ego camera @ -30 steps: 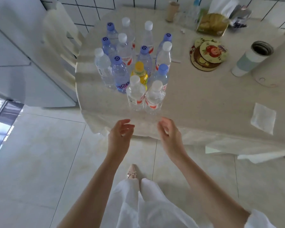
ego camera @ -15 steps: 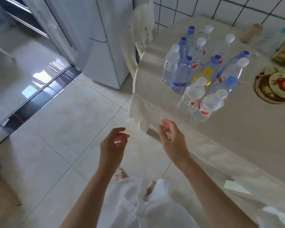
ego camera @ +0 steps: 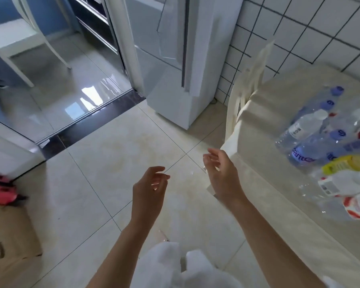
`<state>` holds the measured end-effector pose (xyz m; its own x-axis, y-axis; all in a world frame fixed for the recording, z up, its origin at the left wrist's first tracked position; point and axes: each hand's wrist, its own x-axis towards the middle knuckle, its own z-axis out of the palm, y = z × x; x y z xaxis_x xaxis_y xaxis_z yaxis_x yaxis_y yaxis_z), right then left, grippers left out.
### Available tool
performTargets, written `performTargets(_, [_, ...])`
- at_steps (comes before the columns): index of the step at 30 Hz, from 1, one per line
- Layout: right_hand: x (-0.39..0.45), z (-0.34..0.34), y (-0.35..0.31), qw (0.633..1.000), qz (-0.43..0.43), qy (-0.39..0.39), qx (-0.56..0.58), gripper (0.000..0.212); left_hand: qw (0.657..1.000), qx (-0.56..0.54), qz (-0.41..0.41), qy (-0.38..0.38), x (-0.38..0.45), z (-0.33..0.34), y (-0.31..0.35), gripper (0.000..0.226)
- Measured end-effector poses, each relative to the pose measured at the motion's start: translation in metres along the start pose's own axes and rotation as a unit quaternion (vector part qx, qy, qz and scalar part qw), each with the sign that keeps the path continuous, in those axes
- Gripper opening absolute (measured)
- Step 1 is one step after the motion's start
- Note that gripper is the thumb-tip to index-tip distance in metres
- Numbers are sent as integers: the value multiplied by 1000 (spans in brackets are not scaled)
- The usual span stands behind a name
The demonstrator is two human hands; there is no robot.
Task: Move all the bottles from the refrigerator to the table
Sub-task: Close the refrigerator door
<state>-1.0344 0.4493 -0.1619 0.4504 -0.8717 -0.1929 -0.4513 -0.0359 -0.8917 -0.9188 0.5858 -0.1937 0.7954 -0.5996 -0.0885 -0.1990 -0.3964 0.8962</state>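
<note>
Many bottles (ego camera: 312, 140) crowd the cloth-covered worktop (ego camera: 279, 204) at our right, clear thin plastic with smooth caps, blurred here. We judge them light, slightly squashy, slick; best gripped around the body's middle. Our left hand (ego camera: 149, 189) and right hand (ego camera: 221, 173) hang empty, fingers loosely spread, facing the glossy white refrigerator (ego camera: 175, 65).

Clear plastic bottles (ego camera: 328, 146) with blue, white and yellow caps stand clustered on the table (ego camera: 279, 183).
</note>
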Motion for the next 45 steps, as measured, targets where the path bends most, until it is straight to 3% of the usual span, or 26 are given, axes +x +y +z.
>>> performTargets(7, [65, 32, -52, 998, -43, 36, -2, 34, 999, -6, 44, -25, 92, -24, 8, 24])
performTargets(15, [147, 15, -108, 988, -107, 114, -1, 39, 992, -31, 107, -51, 181, 3, 61, 26])
performTargets(20, [191, 5, -138, 979, -162, 122, 13, 47, 983, -10, 177, -52, 228, 29, 96, 48])
performTargets(29, [218, 19, -151, 972, -210, 104, 26, 41, 978, -59, 183, -86, 269, 33, 105, 72])
performTargets(39, [235, 125, -202, 968, -216, 126, 8, 72, 979, -94, 172, -63, 333, -45, 67, 78])
performTargets(45, [268, 218, -243, 965, -199, 165, 38, 78, 971, -134, 152, -124, 406, -112, 45, 74])
